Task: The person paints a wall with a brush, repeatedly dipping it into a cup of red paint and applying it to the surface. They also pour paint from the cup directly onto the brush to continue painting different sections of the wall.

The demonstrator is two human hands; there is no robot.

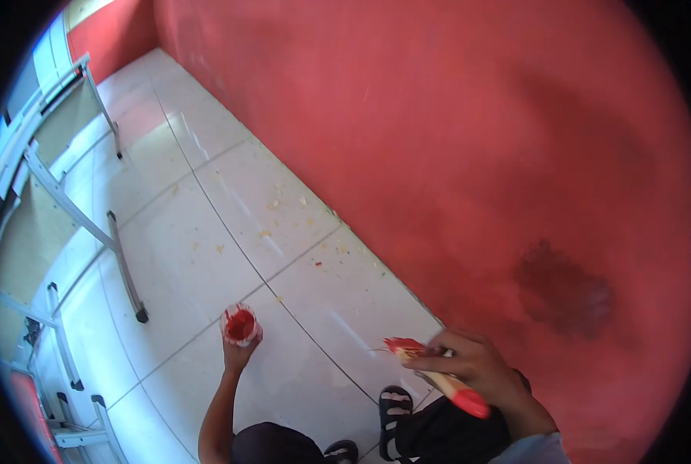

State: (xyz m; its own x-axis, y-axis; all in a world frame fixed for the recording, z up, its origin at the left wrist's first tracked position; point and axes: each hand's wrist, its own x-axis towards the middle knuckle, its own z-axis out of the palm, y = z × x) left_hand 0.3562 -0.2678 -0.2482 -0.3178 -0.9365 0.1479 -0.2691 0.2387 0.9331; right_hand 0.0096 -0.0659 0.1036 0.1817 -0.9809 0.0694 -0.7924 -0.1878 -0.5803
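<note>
Low in the view, my left hand [241, 352] is wrapped round a small cup [239, 325] of red paint, its rim smeared red. At the lower right my right hand [469, 362] grips a paintbrush [442, 380] by its pale handle. Red paint coats the bristles, which point left, and the handle's far end is also red. The brush is apart from the cup and hangs in front of the base of the red wall [407, 155].
Metal-legged folding furniture [71, 201] stands along the left side. Chips and crumbs [272, 205] lie scattered on the white tiled floor [183, 294] near the wall's foot. My sandalled feet [394, 414] are at the bottom. A dark patch [562, 290] marks the wall.
</note>
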